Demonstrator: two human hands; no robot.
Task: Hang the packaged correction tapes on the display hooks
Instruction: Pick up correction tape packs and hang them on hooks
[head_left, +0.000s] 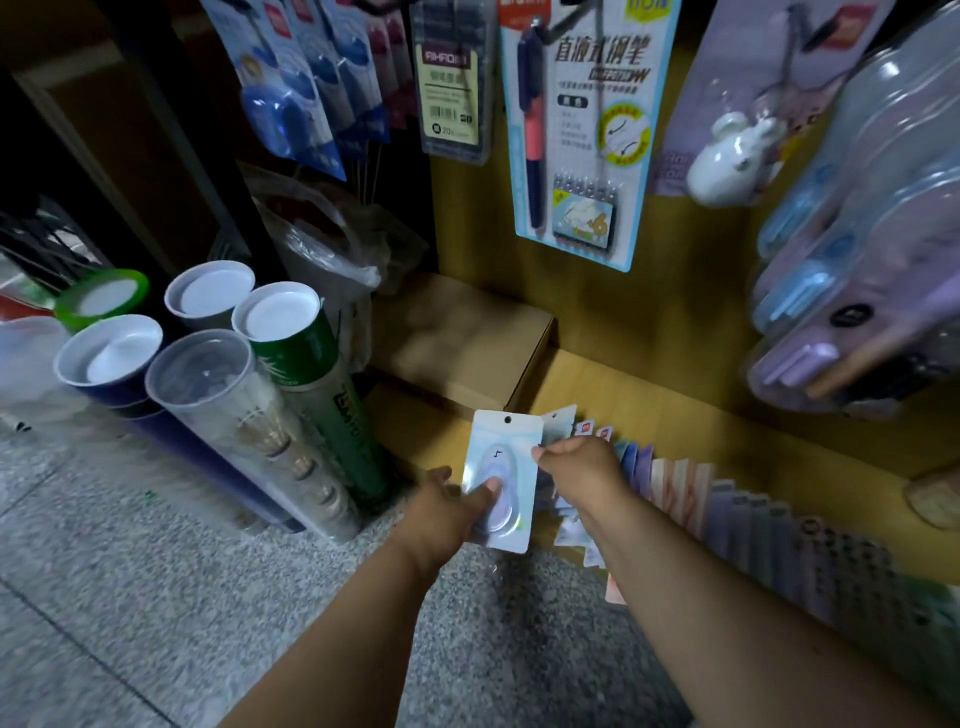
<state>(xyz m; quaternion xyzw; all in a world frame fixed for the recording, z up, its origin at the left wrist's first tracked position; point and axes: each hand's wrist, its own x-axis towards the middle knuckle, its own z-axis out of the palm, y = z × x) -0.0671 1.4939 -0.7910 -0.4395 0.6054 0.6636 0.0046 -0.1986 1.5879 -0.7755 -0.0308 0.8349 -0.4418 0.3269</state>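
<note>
Left hand (447, 506) grips correction tape pack (501, 478), thumb on blister; right hand (579, 467) pinches its right edge, above fanned packs (727, 519).

The single head-worn camera is looking forward and steeply down, close over both forearms. It is facing the wooden display board (691, 291) and the speckled floor (130, 597) below.

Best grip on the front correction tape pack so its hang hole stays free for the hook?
Pinch the correction tape pack low on the card's lower left edge, coming from below, as the left hand does with its thumb on the blister. The hang hole sits at the top centre, so the right hand at the upper right edge should stay clear of it.
</note>
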